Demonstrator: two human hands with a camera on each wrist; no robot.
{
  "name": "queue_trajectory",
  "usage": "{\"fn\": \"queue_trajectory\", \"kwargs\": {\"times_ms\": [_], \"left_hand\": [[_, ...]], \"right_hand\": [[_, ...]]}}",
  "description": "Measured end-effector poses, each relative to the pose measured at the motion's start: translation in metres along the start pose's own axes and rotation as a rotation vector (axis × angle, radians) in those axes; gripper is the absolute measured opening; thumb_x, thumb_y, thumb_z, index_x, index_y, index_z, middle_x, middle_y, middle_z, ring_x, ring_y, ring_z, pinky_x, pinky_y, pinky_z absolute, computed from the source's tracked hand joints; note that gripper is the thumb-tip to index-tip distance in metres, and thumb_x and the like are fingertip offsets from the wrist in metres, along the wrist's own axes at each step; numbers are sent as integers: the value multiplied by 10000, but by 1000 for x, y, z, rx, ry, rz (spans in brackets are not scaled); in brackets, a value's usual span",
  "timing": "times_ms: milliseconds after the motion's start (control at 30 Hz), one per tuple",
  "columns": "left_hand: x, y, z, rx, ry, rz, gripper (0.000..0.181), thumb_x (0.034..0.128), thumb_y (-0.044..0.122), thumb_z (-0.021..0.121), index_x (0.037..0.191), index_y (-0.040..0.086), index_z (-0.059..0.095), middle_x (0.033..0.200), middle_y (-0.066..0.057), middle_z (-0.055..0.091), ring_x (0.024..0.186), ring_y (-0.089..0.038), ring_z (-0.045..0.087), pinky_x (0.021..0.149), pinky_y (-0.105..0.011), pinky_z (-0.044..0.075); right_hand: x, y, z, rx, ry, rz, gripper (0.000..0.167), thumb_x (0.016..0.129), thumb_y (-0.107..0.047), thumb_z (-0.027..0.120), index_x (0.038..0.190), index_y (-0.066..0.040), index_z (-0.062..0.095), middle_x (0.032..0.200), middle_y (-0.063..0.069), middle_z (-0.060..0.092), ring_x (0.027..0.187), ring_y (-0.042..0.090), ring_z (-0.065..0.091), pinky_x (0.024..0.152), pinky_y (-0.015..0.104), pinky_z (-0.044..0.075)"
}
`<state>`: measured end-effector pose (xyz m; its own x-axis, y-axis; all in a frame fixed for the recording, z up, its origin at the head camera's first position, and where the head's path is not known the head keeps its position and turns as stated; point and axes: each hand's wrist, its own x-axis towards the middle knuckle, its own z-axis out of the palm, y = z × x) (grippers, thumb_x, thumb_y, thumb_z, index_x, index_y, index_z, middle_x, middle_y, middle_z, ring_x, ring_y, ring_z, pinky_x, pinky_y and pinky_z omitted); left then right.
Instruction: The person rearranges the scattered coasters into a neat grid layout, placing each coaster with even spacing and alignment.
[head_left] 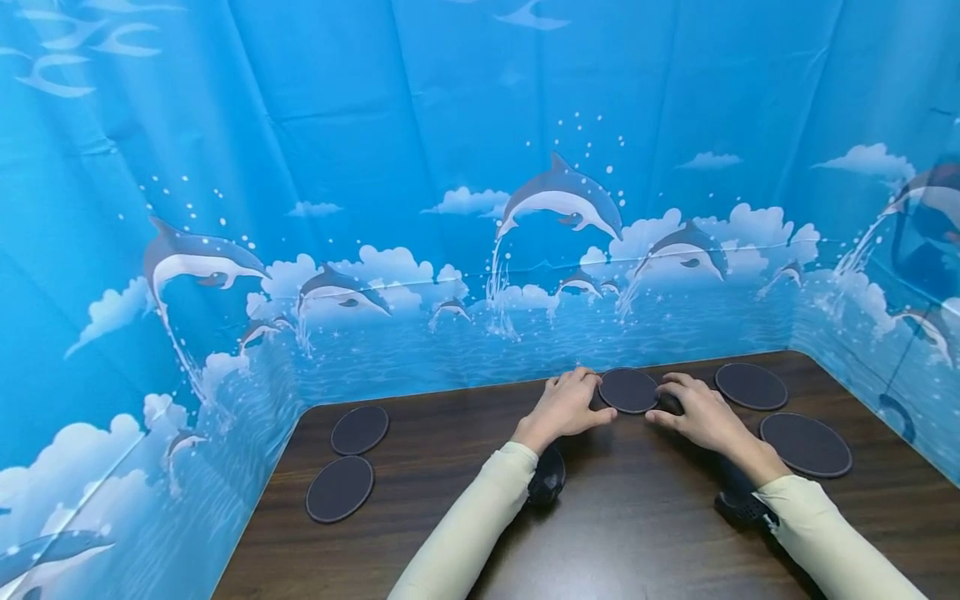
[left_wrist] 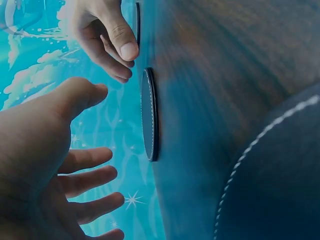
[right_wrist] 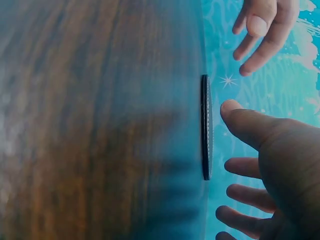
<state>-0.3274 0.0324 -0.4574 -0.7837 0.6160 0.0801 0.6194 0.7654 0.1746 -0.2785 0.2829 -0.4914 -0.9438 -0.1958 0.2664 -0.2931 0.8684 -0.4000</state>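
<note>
A round dark coaster [head_left: 628, 391] with a stitched rim lies flat near the table's back edge, between my two hands. My left hand [head_left: 568, 402] hovers at its left side, thumb spread from the fingers. To its right is my right hand [head_left: 701, 410], its fingers loosely bent and holding nothing. In the left wrist view the coaster [left_wrist: 150, 115] appears edge-on, apart from the left hand [left_wrist: 65, 160]. The right wrist view likewise has a gap between the coaster [right_wrist: 206, 127] and the right hand [right_wrist: 270, 170].
Two coasters [head_left: 360, 430] [head_left: 340, 489] lie at the table's left, and two more [head_left: 752, 386] [head_left: 806, 445] at its right. A dark white-stitched surface [left_wrist: 280, 175] looms close in the left wrist view. A blue dolphin-print curtain [head_left: 465, 125] surrounds the wooden table [head_left: 637, 517].
</note>
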Motion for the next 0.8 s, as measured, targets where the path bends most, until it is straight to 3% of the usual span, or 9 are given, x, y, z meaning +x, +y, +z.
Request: {"fn": "queue_trajectory", "kwargs": {"times_ms": [167,500,800], "left_hand": [[11,-3,-1,-10,-10,-26,648,957,563,645,1446,143,577,1429,-19,509,1310,-227,476,1086,-502,364],[29,-3,9,-15,-112,-68,739,951,598,630,1540,185,464,1504,-28,445,1365,-220,435,1104,-492,345],[35,-1,7,14,-99,-72,749,940,606,642,1549,221,439,1505,-18,437,1358,-216,430,1086,-494,356]], "right_hand": [[3,1,1,-1,-15,16,668,929,-437,744,1309,97,613,1437,360,411,1280,580,394,983,735,313],[10,7,7,23,-66,39,771,925,-542,707,1354,87,580,1476,377,350,1307,614,324,966,771,261],[16,12,4,14,-57,33,820,917,-563,705,1372,102,552,1474,378,348,1306,618,318,952,804,228]]}}
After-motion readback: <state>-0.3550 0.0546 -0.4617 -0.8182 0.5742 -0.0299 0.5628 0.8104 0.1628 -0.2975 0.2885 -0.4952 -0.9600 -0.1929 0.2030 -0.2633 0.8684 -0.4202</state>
